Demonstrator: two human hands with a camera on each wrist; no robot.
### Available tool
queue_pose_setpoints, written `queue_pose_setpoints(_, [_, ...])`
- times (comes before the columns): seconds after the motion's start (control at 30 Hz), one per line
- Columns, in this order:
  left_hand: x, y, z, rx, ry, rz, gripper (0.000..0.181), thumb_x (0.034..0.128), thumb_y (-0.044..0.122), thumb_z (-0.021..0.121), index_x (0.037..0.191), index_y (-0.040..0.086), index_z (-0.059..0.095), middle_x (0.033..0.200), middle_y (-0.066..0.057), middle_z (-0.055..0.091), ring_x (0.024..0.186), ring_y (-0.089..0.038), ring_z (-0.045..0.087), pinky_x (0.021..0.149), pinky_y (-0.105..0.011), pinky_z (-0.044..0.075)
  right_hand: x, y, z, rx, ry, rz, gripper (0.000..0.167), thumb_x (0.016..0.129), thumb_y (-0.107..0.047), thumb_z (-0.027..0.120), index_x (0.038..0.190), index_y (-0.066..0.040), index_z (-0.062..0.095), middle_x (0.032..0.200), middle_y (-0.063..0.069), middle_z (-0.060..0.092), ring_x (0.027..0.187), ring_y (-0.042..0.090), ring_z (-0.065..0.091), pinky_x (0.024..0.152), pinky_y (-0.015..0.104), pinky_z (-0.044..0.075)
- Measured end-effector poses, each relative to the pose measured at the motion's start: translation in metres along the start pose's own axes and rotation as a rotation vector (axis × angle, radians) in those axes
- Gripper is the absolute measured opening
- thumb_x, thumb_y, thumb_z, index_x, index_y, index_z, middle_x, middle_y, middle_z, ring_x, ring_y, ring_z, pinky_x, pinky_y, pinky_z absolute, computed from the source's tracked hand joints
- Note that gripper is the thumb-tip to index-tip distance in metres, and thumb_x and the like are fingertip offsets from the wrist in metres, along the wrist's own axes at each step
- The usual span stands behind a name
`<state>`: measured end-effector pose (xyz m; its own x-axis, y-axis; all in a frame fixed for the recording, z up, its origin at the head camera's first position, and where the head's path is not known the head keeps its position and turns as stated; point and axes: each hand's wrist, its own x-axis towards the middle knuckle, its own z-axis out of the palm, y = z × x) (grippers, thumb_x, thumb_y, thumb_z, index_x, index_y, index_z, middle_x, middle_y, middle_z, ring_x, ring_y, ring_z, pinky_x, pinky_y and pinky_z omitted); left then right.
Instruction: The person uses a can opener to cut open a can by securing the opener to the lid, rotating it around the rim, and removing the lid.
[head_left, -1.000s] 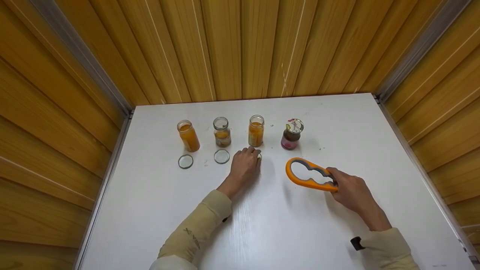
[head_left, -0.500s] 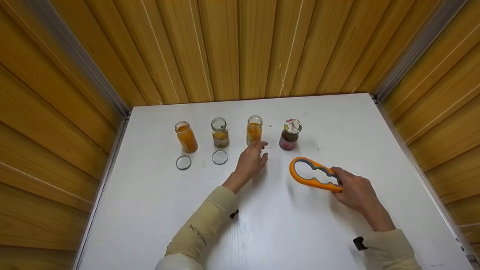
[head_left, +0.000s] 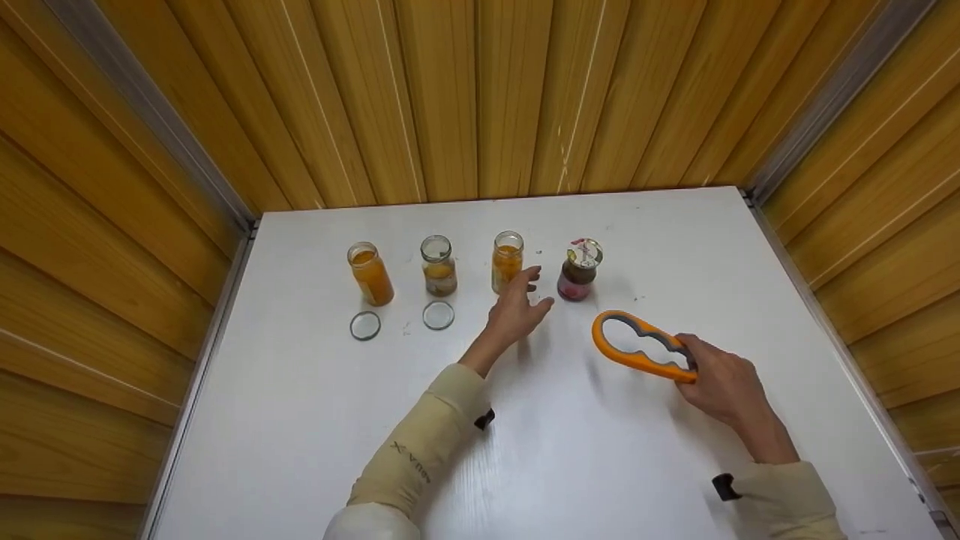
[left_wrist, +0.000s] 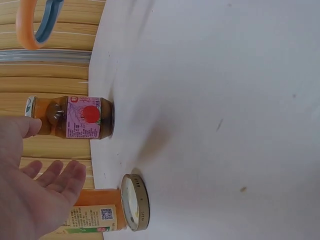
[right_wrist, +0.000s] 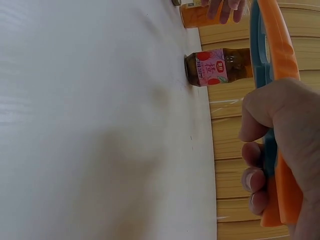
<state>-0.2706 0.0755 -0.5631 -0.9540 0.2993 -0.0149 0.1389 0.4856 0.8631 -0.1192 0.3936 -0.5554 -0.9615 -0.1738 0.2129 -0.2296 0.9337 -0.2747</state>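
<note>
My right hand [head_left: 724, 381] grips the handle end of an orange and grey jar opener [head_left: 637, 356], its loop pointing left above the table. Fingers spread and holding nothing, my left hand [head_left: 516, 309] hovers in front of the third jar [head_left: 507, 259], an uncapped one with orange contents. To its right stands a capped jar [head_left: 576, 283] with a pink label and a patterned lid. In the left wrist view, the left thumb appears in front of that capped jar's top; I cannot tell that they touch. A loose lid [left_wrist: 135, 202] leans by the third jar's base.
Two more uncapped jars stand left in the row: a tall orange one [head_left: 371, 277] and a shorter one [head_left: 439, 270]. Before them lie two lids, the left lid [head_left: 365, 325] and the middle lid [head_left: 438, 315]. Wood-patterned walls [head_left: 450, 97] border the white table [head_left: 300, 420].
My left hand has let go of the lid by the third jar, opened its fingers and moved right toward the capped jar. My right hand has shifted slightly right with the jar opener.
</note>
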Motion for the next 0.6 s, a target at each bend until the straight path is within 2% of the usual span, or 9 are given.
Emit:
queue_pose_setpoints(0.1, [0.004, 0.001, 0.004, -0.011, -0.004, -0.012, 0.064, 0.0987, 0.022, 0.072, 0.155, 0.013, 0.043, 0.149, -0.006, 0.055, 0.132, -0.024, 0.056, 0.107, -0.049, 0.047, 0.000, 0.002, 0.000, -0.002, -0.004, 0.012, 0.047, 0.076, -0.002, 0.077, 0.120, -0.003, 0.063, 0.081, 0.008, 0.068, 0.060, 0.019, 0.054, 0.056, 0.039, 0.052])
queue_pose_setpoints(0.27, [0.013, 0.004, 0.013, -0.050, -0.015, -0.015, 0.065, 0.0984, 0.017, 0.072, 0.156, 0.011, 0.042, 0.149, -0.009, 0.054, 0.133, -0.023, 0.055, 0.110, -0.038, 0.046, -0.001, 0.007, -0.001, -0.002, -0.020, 0.045, 0.047, 0.077, -0.003, 0.077, 0.121, -0.002, 0.063, 0.083, 0.010, 0.069, 0.062, 0.021, 0.055, 0.058, 0.043, 0.053])
queue_pose_setpoints(0.4, [0.018, 0.008, 0.018, -0.081, -0.012, -0.007, 0.066, 0.0984, 0.017, 0.071, 0.156, 0.009, 0.041, 0.150, -0.012, 0.052, 0.135, -0.026, 0.053, 0.112, -0.037, 0.044, -0.002, 0.012, -0.002, 0.000, -0.020, 0.061, 0.046, 0.076, -0.002, 0.075, 0.121, -0.001, 0.062, 0.083, 0.009, 0.067, 0.063, 0.022, 0.055, 0.057, 0.044, 0.053])
queue_pose_setpoints(0.6, [0.027, 0.014, 0.031, -0.083, -0.033, -0.069, 0.077, 0.0995, 0.025, 0.070, 0.164, 0.015, 0.029, 0.163, -0.005, 0.039, 0.147, -0.021, 0.040, 0.119, -0.036, 0.034, -0.004, 0.018, -0.002, -0.010, -0.001, 0.065, 0.044, 0.075, -0.001, 0.072, 0.118, -0.003, 0.063, 0.080, 0.006, 0.065, 0.061, 0.020, 0.053, 0.053, 0.038, 0.047])
